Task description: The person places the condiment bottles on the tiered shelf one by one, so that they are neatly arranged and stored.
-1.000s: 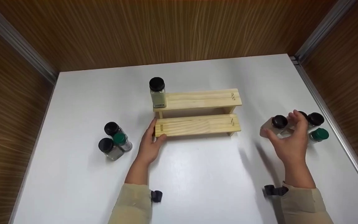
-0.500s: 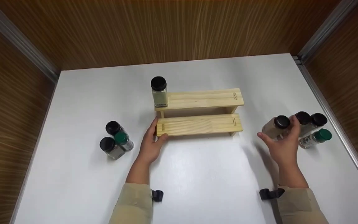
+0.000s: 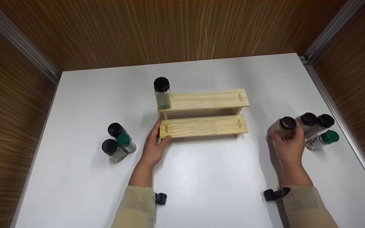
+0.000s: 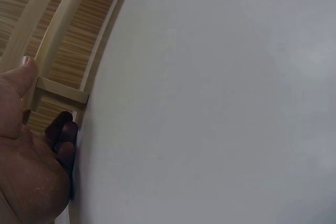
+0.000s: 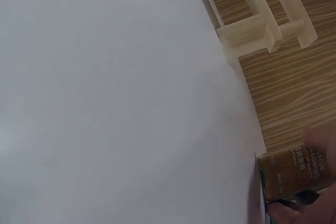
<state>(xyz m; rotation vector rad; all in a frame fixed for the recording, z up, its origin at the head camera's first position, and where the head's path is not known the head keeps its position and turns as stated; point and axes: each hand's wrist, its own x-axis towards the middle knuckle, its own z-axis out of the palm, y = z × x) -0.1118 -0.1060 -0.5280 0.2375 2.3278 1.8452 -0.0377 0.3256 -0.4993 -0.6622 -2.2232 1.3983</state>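
Observation:
A two-step wooden rack (image 3: 203, 126) stands mid-table. My left hand (image 3: 153, 151) grips the left end of its lower step, thumb at the front edge; the left wrist view shows the thumb against the wood and the other fingers curled below. On the right, my right hand (image 3: 289, 148) holds a black-capped seasoning jar (image 3: 278, 128), thumb on its near left side and fingers along the right. Its brown, printed side (image 5: 294, 174) shows in the right wrist view, base close to the white tabletop. On the upper step's left end stands another black-capped jar (image 3: 162, 95) with pale green contents.
Right beside the held jar stand two black-capped jars (image 3: 309, 119) and a green-capped jar (image 3: 316, 142). Another cluster, two black-capped jars (image 3: 118, 154) and a green-capped one (image 3: 127, 145), stands left of the rack. Wood-grain panels (image 3: 182, 31) enclose the table's back and sides.
My right hand has moved left and closed its thumb and fingers around the seasoning jar, uncovering the jars to its right. The left hand keeps its place on the rack.

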